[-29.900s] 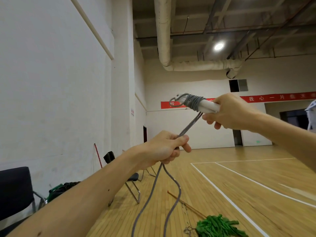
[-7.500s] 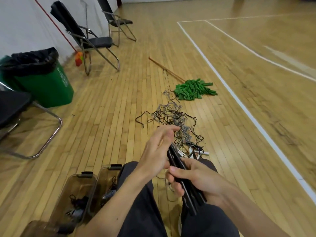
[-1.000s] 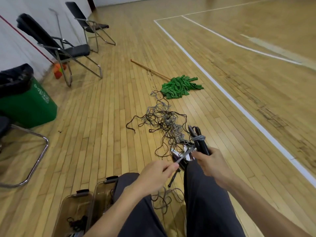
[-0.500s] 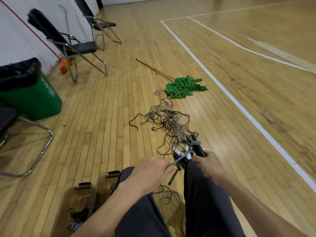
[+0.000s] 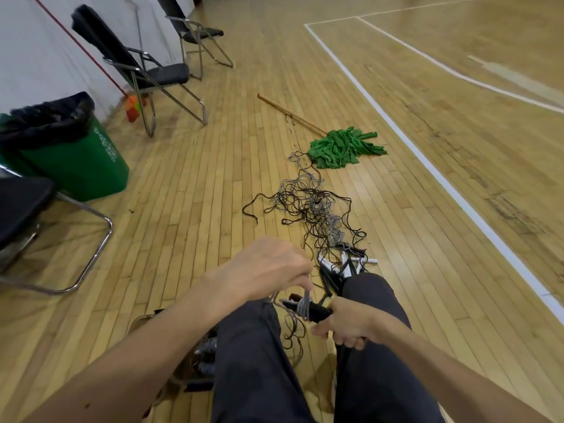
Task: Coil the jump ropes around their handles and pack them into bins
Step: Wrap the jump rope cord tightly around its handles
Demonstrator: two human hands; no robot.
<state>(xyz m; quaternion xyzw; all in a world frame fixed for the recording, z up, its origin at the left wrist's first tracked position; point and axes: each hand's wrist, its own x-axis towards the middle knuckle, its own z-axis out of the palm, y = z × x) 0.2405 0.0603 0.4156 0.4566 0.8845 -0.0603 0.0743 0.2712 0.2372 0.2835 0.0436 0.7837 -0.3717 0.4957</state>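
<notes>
We see a person seated over a pale wooden plank floor (image 5: 189, 184), dark grey trouser legs (image 5: 253, 361) stretched forward. The right hand (image 5: 348, 326) grips slim black jump-rope handles (image 5: 317, 313), held nearly level between the knees. Just above them, the left hand (image 5: 268, 270) pinches a thin grey cord (image 5: 305, 302) looped round the handles. Ahead lies a loose tangle of grey and dark cords (image 5: 311, 206), with black and white handles (image 5: 345, 267) bunched at its near end. Beyond it lies a green strip mop (image 5: 341, 146). A clear plastic bin (image 5: 139, 321) sits beside the left leg, and a green waste bin with a black liner (image 5: 76, 157) stands at left.
</notes>
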